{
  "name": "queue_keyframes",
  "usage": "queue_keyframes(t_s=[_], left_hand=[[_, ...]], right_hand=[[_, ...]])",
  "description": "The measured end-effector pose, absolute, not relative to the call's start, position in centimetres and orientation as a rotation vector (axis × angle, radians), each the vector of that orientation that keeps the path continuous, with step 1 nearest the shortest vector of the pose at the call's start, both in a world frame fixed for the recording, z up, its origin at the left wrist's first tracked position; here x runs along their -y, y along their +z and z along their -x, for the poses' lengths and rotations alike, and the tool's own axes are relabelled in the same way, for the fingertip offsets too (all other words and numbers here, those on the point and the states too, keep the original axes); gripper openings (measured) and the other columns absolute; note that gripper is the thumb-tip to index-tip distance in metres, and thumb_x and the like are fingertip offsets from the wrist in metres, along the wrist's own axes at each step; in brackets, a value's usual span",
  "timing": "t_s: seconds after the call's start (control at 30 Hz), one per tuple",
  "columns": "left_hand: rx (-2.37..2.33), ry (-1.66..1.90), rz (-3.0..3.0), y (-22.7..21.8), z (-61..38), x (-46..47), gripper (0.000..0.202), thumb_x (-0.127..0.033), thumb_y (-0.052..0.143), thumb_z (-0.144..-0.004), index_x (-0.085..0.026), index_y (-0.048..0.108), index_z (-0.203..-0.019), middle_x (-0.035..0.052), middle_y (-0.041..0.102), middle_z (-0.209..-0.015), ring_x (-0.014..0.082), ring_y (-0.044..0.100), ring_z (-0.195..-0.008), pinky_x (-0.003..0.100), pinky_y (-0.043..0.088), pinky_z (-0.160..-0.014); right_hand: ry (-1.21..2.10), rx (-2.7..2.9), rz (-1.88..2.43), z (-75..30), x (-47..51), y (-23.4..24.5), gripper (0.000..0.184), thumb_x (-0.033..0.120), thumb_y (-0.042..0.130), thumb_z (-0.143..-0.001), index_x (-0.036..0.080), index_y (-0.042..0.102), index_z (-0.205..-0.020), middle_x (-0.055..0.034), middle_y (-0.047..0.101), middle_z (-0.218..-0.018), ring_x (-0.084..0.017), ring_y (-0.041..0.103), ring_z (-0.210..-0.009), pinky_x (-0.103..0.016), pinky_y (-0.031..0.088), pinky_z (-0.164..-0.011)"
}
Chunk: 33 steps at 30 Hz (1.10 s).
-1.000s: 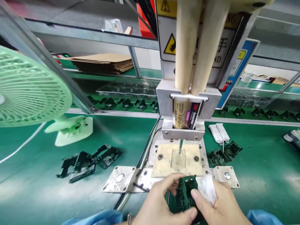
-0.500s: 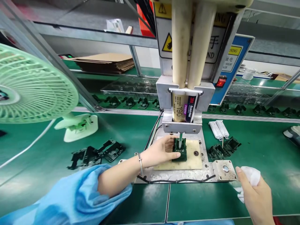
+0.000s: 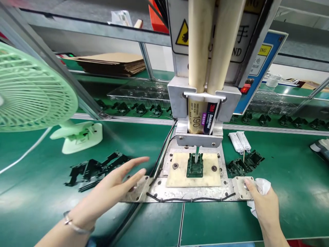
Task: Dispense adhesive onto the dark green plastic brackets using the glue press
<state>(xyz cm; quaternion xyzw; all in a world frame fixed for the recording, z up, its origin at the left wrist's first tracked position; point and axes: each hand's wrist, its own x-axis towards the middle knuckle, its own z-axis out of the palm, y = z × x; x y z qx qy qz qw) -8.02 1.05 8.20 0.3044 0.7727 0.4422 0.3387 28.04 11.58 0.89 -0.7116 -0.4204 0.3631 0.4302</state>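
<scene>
My left hand [image 3: 115,183] is open with its fingers apart, over the left button block [image 3: 140,190] and beside the dark plastic parts on the left. My right hand [image 3: 266,202] holds a crumpled white wipe [image 3: 262,186], its thumb at the metal button of the right button block [image 3: 241,188]. A dark green plastic part [image 3: 194,168] sits on the cream fixture plate [image 3: 177,178]. Straight above it, the dispenser's thin green nozzle [image 3: 197,155] reaches down to the part from the 3M adhesive cartridge [image 3: 203,116].
Loose dark parts [image 3: 94,169] lie on the left, near a green fan [image 3: 33,92]. At right, more dark parts [image 3: 245,164] lie before two white packets [image 3: 239,141]. A black cable [image 3: 177,199] crosses the base's front. Several parts line the rear shelf.
My left hand has let go of the dark green part and moved left to the left button block. My right hand has moved left onto the right block with the wipe.
</scene>
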Motion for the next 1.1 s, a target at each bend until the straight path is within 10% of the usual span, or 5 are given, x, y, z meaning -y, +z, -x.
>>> queue_keyframes(t_s=[0.53,1.1], left_hand=[[-1.828,1.389,-0.452,3.6,8.1,0.9,0.064,-0.065,0.081,-0.063,-0.021,0.064,-0.108,0.0009,0.071,-0.088,0.0171,0.06,-0.069,0.021,0.048,-0.057],[-1.814,1.403,-0.421,3.1,8.6,0.8,0.073,-0.068,0.085,-0.052,-0.022,0.066,-0.106,0.0005,0.074,-0.089,0.0188,0.062,-0.071,0.022,0.051,-0.06]], right_hand=[[0.909,0.972,1.887,-29.6,-12.3,-0.7,0.072,0.068,0.085,-0.046,0.013,0.069,-0.09,-0.0084,0.072,-0.083,-0.026,0.065,-0.075,-0.032,0.049,-0.061],[0.834,1.021,1.714,-27.4,-11.4,0.6,0.061,0.067,0.08,-0.058,0.014,0.065,-0.085,-0.0046,0.068,-0.075,-0.021,0.059,-0.07,-0.03,0.046,-0.063]])
